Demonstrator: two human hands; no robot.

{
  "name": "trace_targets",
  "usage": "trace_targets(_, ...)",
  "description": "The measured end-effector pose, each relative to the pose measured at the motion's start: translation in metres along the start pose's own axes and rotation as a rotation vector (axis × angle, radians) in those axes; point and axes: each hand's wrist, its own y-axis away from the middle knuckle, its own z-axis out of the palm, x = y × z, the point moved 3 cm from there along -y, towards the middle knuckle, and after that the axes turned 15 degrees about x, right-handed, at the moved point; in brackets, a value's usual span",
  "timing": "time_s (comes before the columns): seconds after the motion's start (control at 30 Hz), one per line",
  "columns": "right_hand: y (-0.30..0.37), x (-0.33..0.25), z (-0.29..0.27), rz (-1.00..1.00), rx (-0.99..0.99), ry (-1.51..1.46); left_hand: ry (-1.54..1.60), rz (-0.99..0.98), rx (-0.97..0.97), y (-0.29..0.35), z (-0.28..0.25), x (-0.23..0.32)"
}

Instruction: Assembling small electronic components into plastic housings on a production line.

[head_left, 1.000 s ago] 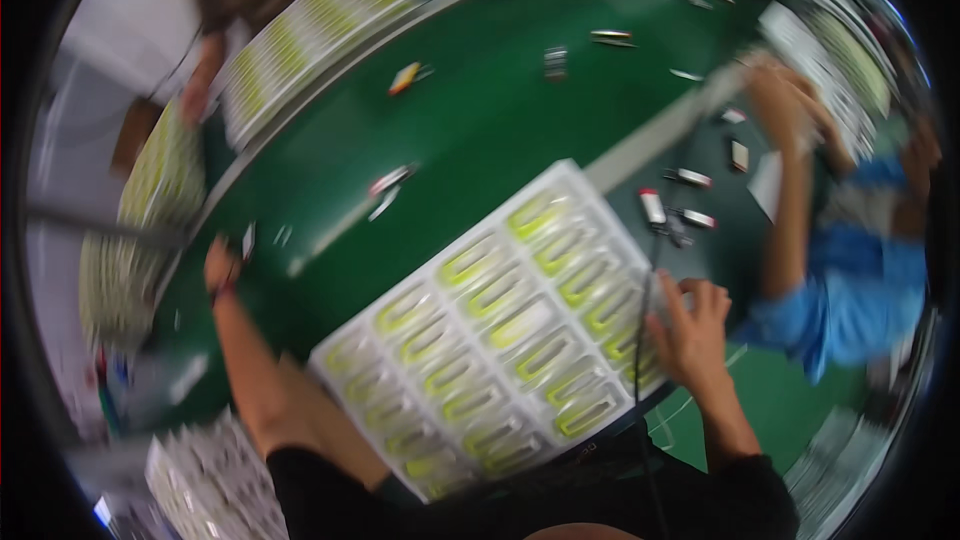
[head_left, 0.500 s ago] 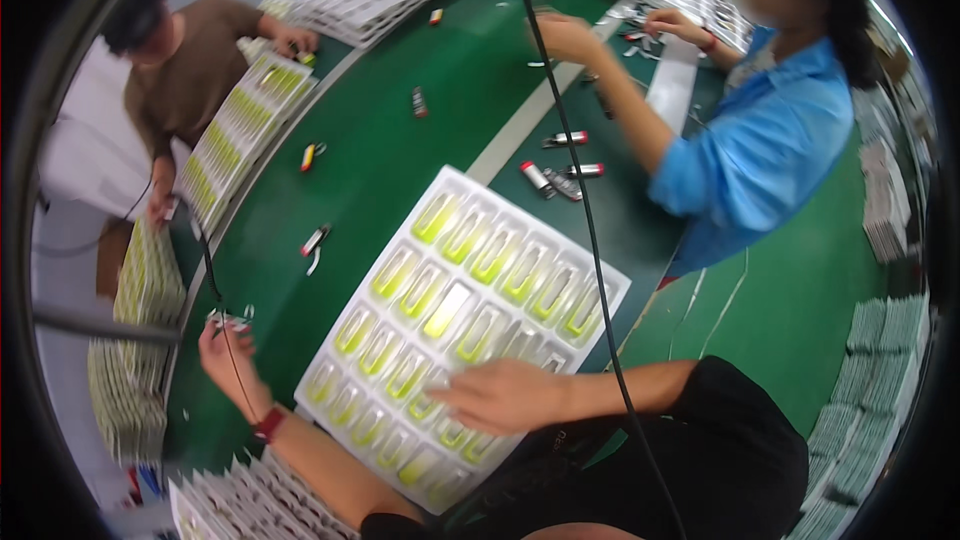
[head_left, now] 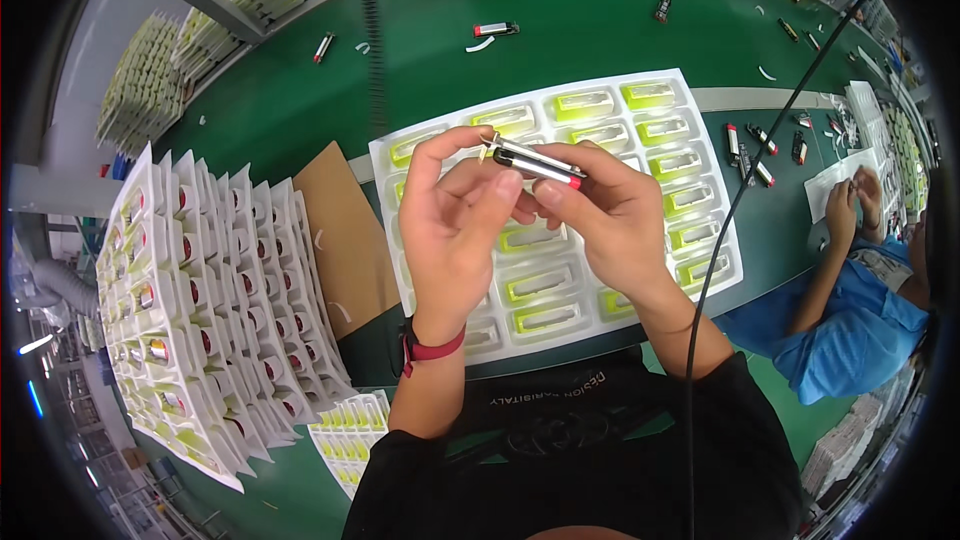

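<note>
My left hand [head_left: 450, 240] and my right hand [head_left: 622, 222] meet in front of my chest, above a white moulded tray [head_left: 617, 100]. Pinched between them is a small white cylinder with a red end and a black end [head_left: 535, 168], which looks like a battery. A thin pale strip or frame runs along its upper side; my left fingertips grip its left end and my right fingertips its right end. Yellow-green translucent shells [head_left: 583, 105] fill many of the tray's pockets. My hands hide some of the pockets.
Left of the tray lean stacked white trays [head_left: 165, 290] over brown cardboard [head_left: 345, 230]. Similar cylinders [head_left: 495, 30] lie scattered on the green belt [head_left: 430, 70], others on the table at right [head_left: 745, 155]. A black cable [head_left: 775, 125] crosses the view. A co-worker in blue [head_left: 860, 310] works at right.
The view has swung left, showing the tray stacks. My left hand has come back from the belt and my right has risen off the tray; both now hold the cylinder together.
</note>
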Motion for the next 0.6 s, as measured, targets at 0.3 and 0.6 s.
trace_targets(0.3, -0.024, -0.013, 0.005, -0.018, 0.055, -0.101, 0.001, 0.099, 0.007, -0.013, -0.017, -0.005)
trace_targets(0.6, -0.034, -0.008, 0.009, 0.191, 0.091, -0.107, -0.010, 0.115, 0.015, -0.023, -0.016, -0.006)
